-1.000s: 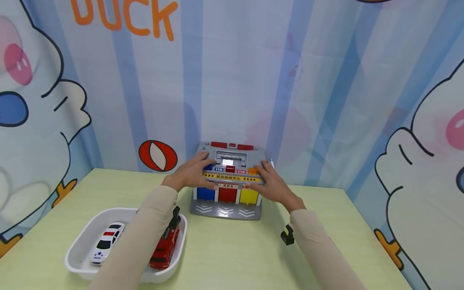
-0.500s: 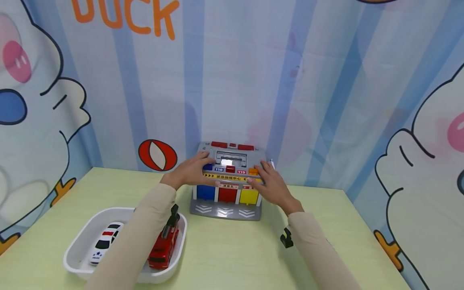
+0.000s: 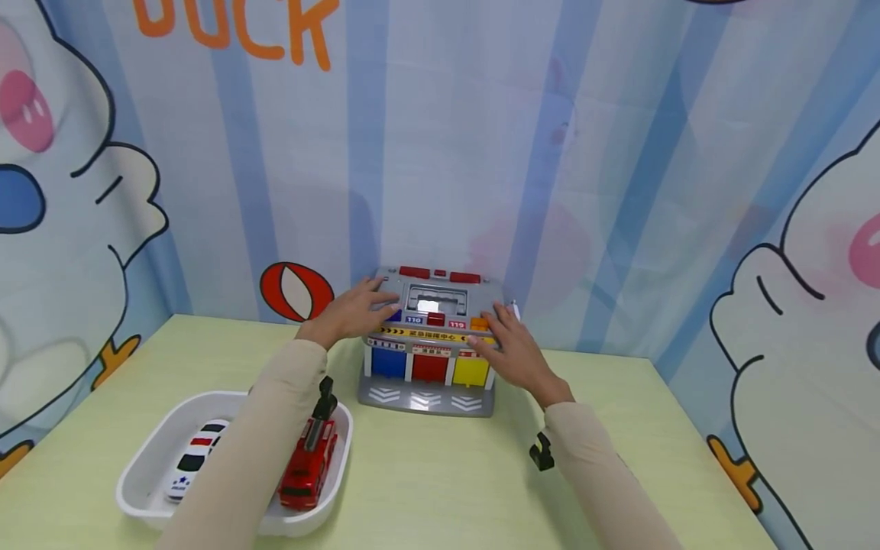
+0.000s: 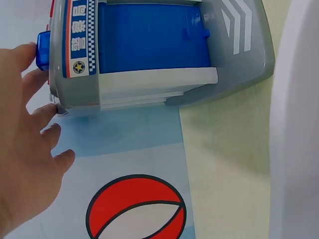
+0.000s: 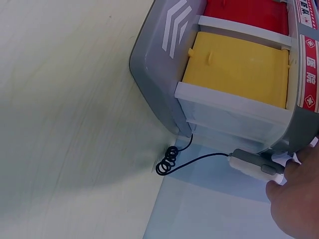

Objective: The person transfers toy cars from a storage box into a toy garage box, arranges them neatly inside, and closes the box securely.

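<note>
A grey toy emergency station [image 3: 429, 351] stands at the back of the table, with blue, red and yellow garage doors in front. My left hand [image 3: 351, 312] is at its left roof edge, fingers spread. In the left wrist view one fingertip touches the blue button [image 4: 43, 51], and the other fingers lie loosely beside the side wall. My right hand [image 3: 519, 353] rests on the right front edge of the roof, fingers extended by the orange button [image 3: 480, 324]. Under that hand, a white and grey handset [image 5: 254, 165] hangs at the station's side on a coiled black cord [image 5: 168, 162].
A white plastic tub [image 3: 140, 473] sits at the front left, partly behind my left forearm. It holds a white police car [image 3: 192, 462] and a red fire truck [image 3: 305, 470]. A striped cartoon curtain [image 3: 440, 153] hangs right behind the table [image 3: 440, 481].
My left hand has drawn back left and up, its thumb leaving the station's front edge, so more of the blue door's sign shows. The right hand has hardly moved.
</note>
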The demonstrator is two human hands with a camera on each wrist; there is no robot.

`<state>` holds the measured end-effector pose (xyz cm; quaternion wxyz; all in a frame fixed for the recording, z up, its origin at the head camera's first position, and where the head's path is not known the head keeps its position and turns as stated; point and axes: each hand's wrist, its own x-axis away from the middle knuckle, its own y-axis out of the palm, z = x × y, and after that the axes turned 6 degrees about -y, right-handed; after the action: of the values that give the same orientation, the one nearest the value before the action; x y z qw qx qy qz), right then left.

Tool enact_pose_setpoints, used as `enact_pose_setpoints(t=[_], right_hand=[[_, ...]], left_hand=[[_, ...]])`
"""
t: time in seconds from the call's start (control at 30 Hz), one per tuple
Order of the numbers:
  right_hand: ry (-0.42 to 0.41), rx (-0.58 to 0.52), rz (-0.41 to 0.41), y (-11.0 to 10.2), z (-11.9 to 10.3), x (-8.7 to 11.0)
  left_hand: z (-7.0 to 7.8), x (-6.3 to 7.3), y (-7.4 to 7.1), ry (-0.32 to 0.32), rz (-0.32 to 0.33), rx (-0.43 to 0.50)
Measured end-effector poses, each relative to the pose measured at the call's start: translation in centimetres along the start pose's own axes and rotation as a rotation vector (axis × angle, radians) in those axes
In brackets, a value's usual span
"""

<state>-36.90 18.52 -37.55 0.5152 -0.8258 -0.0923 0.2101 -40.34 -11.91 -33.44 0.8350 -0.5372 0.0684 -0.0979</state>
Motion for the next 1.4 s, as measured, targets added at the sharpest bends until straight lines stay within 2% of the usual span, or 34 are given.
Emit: enact_pose_setpoints(t=[0.27,0.57,0.77,0.97,1.4], right_hand=[[-0.002,0.000,0.001,0.2,-0.1,0.1],[-0.009,-0.023,0.005,-0.1,-0.2,0.3],[-0.007,-0.024,0.005,-0.1,-0.3,0.3],[-0.007,-0.018,0.002,-0.1,-0.4,0.3],[-0.015,-0.025,0.021,0.6,-0.5,0.2]], left_hand=[[0.0,0.1,0.1,-0.015,0.009,-0.005],[0.2,0.2,0.4,0.003,0.070,-0.018],[0.2,0.2,0.6,-0.013,0.079,-0.015],[0.2,0.4,0.4,-0.023,0.067,-0.023],[0.0,0.7,-0.4,-0.048,-0.008,0.007]])
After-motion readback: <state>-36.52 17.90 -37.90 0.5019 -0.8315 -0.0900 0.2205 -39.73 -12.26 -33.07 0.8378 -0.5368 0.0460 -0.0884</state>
